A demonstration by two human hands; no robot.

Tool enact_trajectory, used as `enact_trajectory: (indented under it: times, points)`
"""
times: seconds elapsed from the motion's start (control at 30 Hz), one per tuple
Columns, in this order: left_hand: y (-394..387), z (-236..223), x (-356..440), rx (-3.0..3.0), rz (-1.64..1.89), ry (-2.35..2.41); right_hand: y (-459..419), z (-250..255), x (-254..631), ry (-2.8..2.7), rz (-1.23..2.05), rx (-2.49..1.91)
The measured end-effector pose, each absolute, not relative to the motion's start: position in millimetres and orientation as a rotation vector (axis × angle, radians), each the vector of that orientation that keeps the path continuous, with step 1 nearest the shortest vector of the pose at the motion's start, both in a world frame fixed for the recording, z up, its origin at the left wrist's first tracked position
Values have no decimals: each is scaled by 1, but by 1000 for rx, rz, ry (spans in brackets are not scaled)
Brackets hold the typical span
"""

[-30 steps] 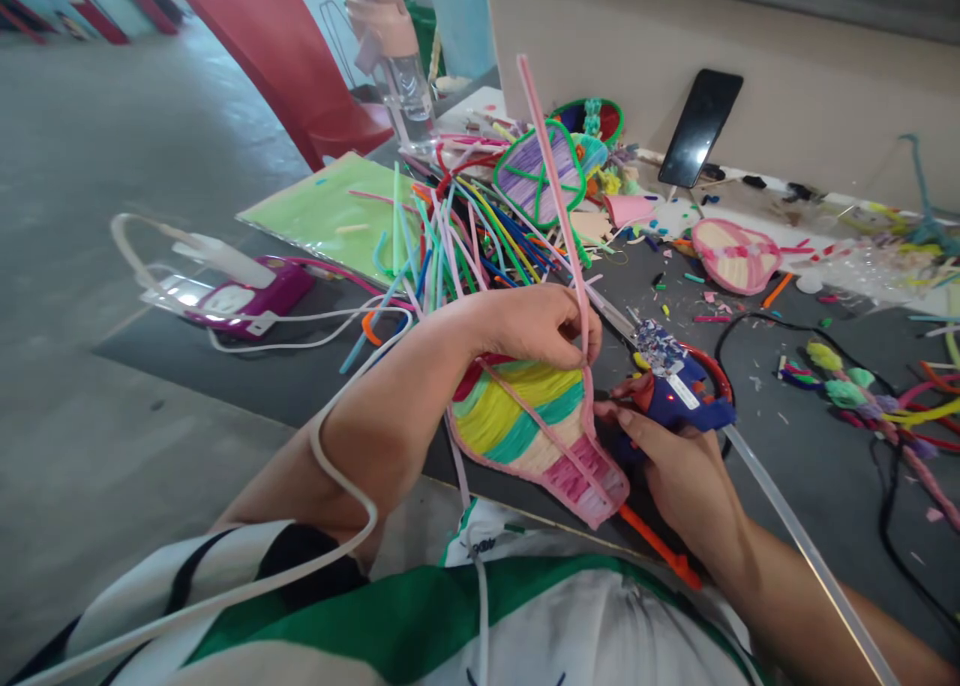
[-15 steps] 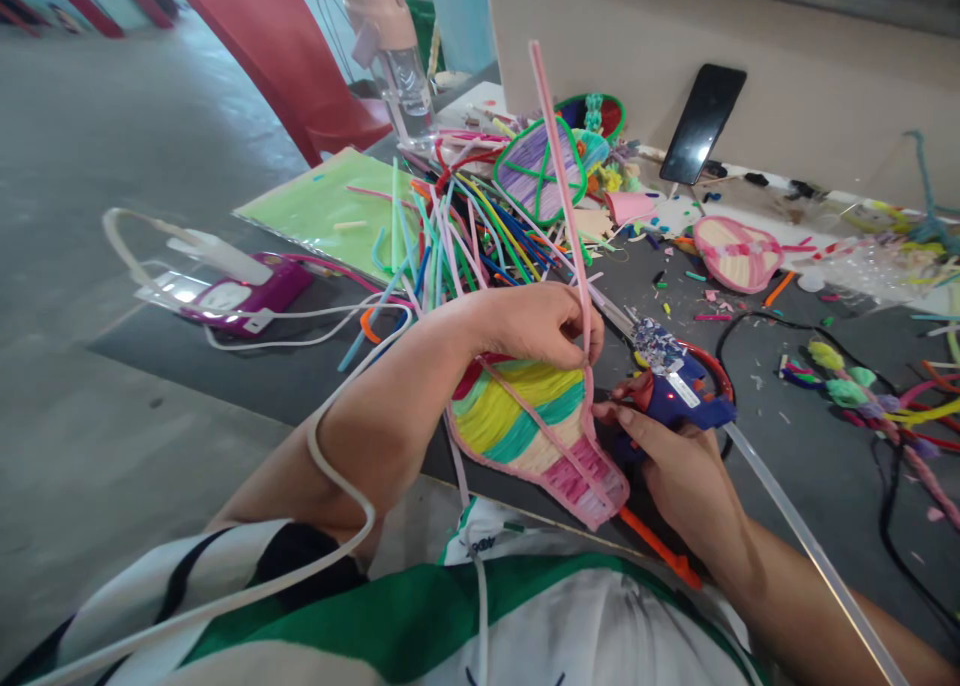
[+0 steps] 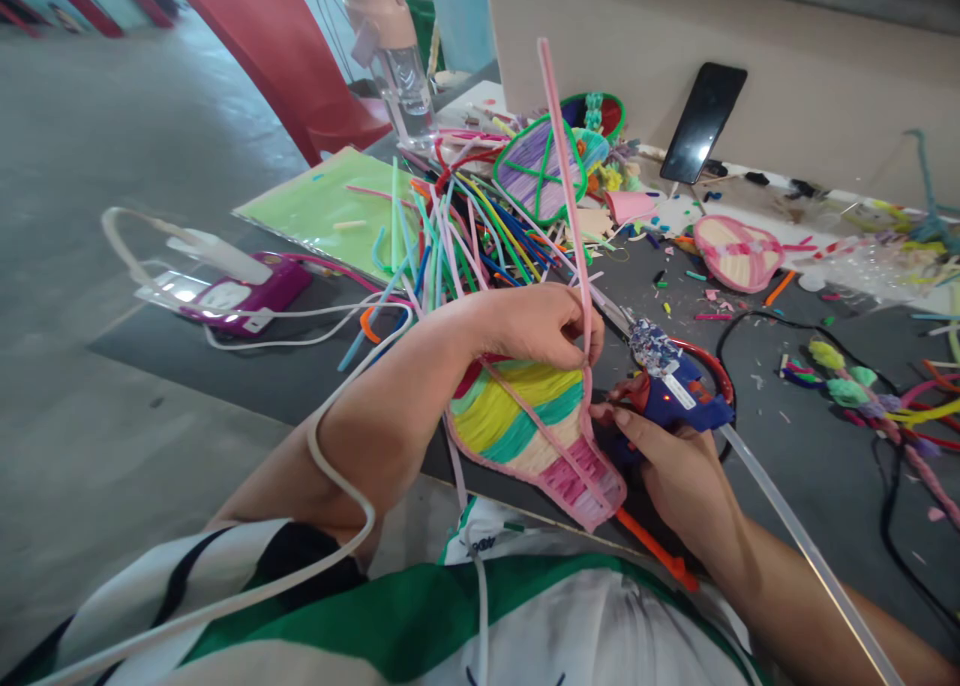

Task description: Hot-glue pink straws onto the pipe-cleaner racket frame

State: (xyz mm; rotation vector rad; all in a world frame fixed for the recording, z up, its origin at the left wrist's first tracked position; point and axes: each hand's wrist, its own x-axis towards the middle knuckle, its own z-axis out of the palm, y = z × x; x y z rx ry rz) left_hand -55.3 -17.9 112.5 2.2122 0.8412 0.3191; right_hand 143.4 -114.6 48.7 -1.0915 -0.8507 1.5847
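My left hand [image 3: 536,323] is closed in a pinch on a long pink pipe cleaner [image 3: 562,166] that rises up and away from it. The cleaner's lower end runs along the rim of a striped craft piece [image 3: 529,421] in yellow, green, cream and pink, which lies at the mat's near edge. My right hand [image 3: 675,471] grips a blue glue gun [image 3: 675,396], its nozzle touching the craft's right rim beside my left fingers. A clear glue stick [image 3: 806,541] sticks out behind the gun.
A heap of coloured pipe cleaners [image 3: 457,236] and a purple star craft [image 3: 540,171] lie beyond my hands. A pink craft [image 3: 735,254], a phone [image 3: 701,124] leaning on the wall, a green sheet [image 3: 337,206], a purple power strip [image 3: 247,296] with white cables, a bottle [image 3: 394,51].
The pink pipe cleaner's free end has swung slightly to the right. Both hands stay at the craft's rim.
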Motion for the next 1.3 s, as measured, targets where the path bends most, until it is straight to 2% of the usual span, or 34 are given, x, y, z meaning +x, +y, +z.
enact_trajectory:
  times: [1.3]
  points:
    - [-17, 119, -55, 2262, 148, 889, -114, 49, 142, -776, 1616, -1110]
